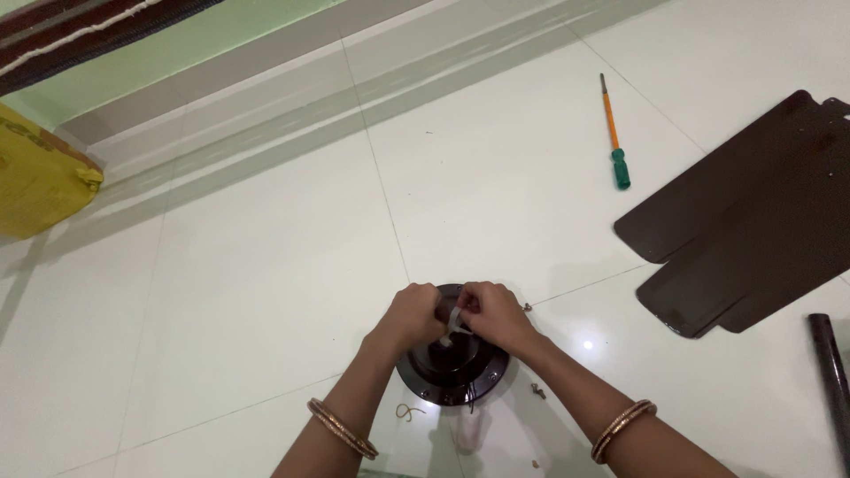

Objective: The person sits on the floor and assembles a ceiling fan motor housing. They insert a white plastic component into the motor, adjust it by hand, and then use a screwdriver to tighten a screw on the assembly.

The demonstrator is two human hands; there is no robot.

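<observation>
A round dark fan motor housing (pixel 452 372) lies on the white tiled floor in front of me. Both hands hover over its centre. My left hand (pixel 412 316) and my right hand (pixel 491 314) pinch a small clear plastic piece (pixel 454 324) between their fingertips, just above the housing. Each wrist carries a bronze-coloured bangle. Two small screws (pixel 537 389) lie on the floor right of the housing, and a bit of tan string (pixel 407 412) lies on its left.
Dark brown fan blades (pixel 753 221) lie stacked at the right. A screwdriver (pixel 614 133) with orange shaft and green handle lies further away. A dark rod (pixel 832 372) sits at the right edge. A yellow sack (pixel 35 177) leans by the wall, left.
</observation>
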